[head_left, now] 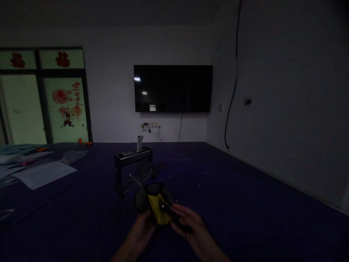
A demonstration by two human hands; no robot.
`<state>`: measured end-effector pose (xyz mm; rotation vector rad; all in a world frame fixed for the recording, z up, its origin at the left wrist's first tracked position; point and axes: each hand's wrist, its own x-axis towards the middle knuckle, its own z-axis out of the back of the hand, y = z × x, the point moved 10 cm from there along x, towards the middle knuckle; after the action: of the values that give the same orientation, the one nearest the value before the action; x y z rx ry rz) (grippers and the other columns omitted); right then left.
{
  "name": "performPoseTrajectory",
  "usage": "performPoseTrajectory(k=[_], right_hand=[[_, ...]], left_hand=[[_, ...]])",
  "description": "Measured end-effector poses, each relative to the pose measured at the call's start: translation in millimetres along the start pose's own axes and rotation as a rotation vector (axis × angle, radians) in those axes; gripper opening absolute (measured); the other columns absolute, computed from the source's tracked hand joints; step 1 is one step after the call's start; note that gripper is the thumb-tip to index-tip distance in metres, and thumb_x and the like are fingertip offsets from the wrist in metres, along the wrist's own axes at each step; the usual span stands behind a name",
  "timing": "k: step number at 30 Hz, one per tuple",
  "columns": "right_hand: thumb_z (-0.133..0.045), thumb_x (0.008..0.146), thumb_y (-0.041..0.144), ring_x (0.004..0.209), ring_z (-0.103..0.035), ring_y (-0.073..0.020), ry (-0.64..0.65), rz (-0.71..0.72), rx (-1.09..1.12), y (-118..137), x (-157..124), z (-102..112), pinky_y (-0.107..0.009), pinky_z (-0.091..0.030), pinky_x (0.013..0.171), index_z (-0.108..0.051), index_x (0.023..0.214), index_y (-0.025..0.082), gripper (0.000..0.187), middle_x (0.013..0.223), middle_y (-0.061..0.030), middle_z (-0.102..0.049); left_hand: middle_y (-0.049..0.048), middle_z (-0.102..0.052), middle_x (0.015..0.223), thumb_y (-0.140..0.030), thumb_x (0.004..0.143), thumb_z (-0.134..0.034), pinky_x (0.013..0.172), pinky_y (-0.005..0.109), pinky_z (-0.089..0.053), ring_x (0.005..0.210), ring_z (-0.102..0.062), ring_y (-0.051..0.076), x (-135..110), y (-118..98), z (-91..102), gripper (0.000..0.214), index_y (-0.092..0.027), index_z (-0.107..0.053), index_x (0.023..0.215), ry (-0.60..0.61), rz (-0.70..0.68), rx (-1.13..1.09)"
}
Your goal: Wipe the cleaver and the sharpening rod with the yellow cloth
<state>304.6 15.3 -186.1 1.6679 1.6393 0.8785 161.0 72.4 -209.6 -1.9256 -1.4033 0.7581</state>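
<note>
Low in the middle of the head view, both hands are around a dark grey and yellow item [158, 210], with rounded grey lobes and a yellow centre that looks like cloth. Its exact kind is hard to make out in the dim light. My left hand [144, 226] is closed on its left lower side, fingers partly hidden behind it. In my right hand [192, 223] is a black stick-shaped tool [177, 217], its shiny tip against the yellow part. A thin pale strip [136, 181] juts up at the item's upper left.
A dark frame-like device [133, 155] stands just beyond the hands, with a pale cylinder [139, 144] on top. Papers [45, 174] and plastic lie on the dark blue table [218, 203] at left. Small white bits dot the surface. A wall [286, 127] bounds the right; a television [173, 89] hangs behind.
</note>
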Motion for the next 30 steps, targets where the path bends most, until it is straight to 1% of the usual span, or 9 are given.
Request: performPoseTrajectory(k=[3,5,7,10,14,17,21,25,30], right_hand=[[-0.075,0.059,0.028,0.08,-0.067,-0.0219,0.031,-0.001,-0.292,-10.0,2.8,-1.3,-0.034,-0.054,0.068,-0.066,0.102,0.016,0.045,0.108,-0.0124,-0.065],[-0.07,0.066,0.038,0.059,-0.064,-0.0166,0.026,0.032,-0.544,-15.3,6.0,0.8,-0.03,-0.05,0.054,-0.062,0.109,0.017,0.048,0.102,-0.011,-0.067],[-0.063,0.074,0.042,0.063,-0.064,-0.0176,0.016,0.122,-0.837,-13.4,7.5,-0.2,-0.029,-0.048,0.056,-0.06,0.112,0.018,0.045,0.093,-0.0085,-0.068],[-0.056,0.081,0.035,0.084,-0.065,-0.0217,0.003,0.236,-1.259,-7.9,4.7,-8.2,-0.03,-0.046,0.072,-0.059,0.111,0.021,0.034,0.089,-0.007,-0.069],[-0.045,0.087,0.028,0.086,-0.066,-0.0247,-0.013,0.201,-1.61,-8.7,0.5,-16.7,-0.032,-0.046,0.074,-0.058,0.113,0.017,0.031,0.089,-0.0119,-0.07],[-0.039,0.09,0.029,0.084,-0.067,-0.0263,-0.005,0.2,-1.727,-6.5,-2.3,-26.3,-0.032,-0.046,0.07,-0.061,0.105,0.017,0.03,0.089,-0.0131,-0.07],[-0.041,0.091,0.032,0.082,-0.068,-0.0252,-0.031,0.226,-1.76,1.9,-5.2,-32.2,-0.03,-0.046,0.068,-0.063,0.1,0.018,0.028,0.087,-0.0115,-0.071],[-0.04,0.092,0.034,0.081,-0.068,-0.0246,-0.005,0.217,-1.736,2.7,-5.6,-32.0,-0.029,-0.045,0.065,-0.063,0.1,0.018,0.029,0.088,-0.011,-0.071],[-0.04,0.093,0.038,0.082,-0.068,-0.025,0.002,0.231,-1.768,4.5,-5.8,-32.2,-0.029,-0.045,0.065,-0.063,0.103,0.018,0.032,0.09,-0.0106,-0.072]], left_hand=[[0.0084,-0.071,0.081,-0.028,0.062,-0.075,0.07,0.032,-0.053,0.081,-0.067,0.026,-1.8,-0.5,0.7,0.031,-0.013,-0.07,0.089,-0.018,-0.014,0.036],[0.0087,-0.072,0.082,-0.032,0.057,-0.08,0.066,0.032,-0.052,0.081,-0.067,0.026,-4.6,-0.3,-1.7,0.042,-0.013,-0.07,0.093,-0.023,-0.024,0.081],[0.0092,-0.072,0.083,-0.036,0.052,-0.083,0.066,0.033,-0.052,0.083,-0.067,0.028,-8.5,-0.1,-4.8,0.052,-0.014,-0.069,0.097,-0.033,-0.035,0.114],[0.0103,-0.072,0.084,-0.04,0.046,-0.086,0.073,0.034,-0.052,0.085,-0.067,0.028,-14.7,0.4,-11.5,0.058,-0.012,-0.07,0.094,-0.038,-0.039,0.137],[0.0102,-0.072,0.088,-0.04,0.047,-0.086,0.083,0.036,-0.05,0.09,-0.066,0.028,-21.6,-4.1,-21.2,0.062,-0.013,-0.068,0.099,-0.029,-0.071,0.142],[0.0105,-0.072,0.087,-0.04,0.049,-0.085,0.087,0.039,-0.049,0.093,-0.065,0.03,-24.2,-8.3,-24.3,0.061,-0.012,-0.068,0.101,-0.033,-0.096,0.144],[0.0113,-0.072,0.086,-0.039,0.05,-0.084,0.08,0.039,-0.051,0.09,-0.066,0.03,-23.8,-9.9,-22.2,0.062,-0.012,-0.067,0.103,-0.062,-0.094,0.124],[0.0096,-0.073,0.083,-0.038,0.049,-0.085,0.075,0.035,-0.053,0.088,-0.067,0.029,-19.7,-9.6,-17.3,0.061,-0.013,-0.068,0.101,-0.082,-0.084,0.108],[0.0103,-0.073,0.084,-0.041,0.044,-0.086,0.073,0.035,-0.053,0.086,-0.068,0.029,-13.6,-8.7,-12.2,0.061,-0.012,-0.07,0.095,-0.067,-0.061,0.09]])
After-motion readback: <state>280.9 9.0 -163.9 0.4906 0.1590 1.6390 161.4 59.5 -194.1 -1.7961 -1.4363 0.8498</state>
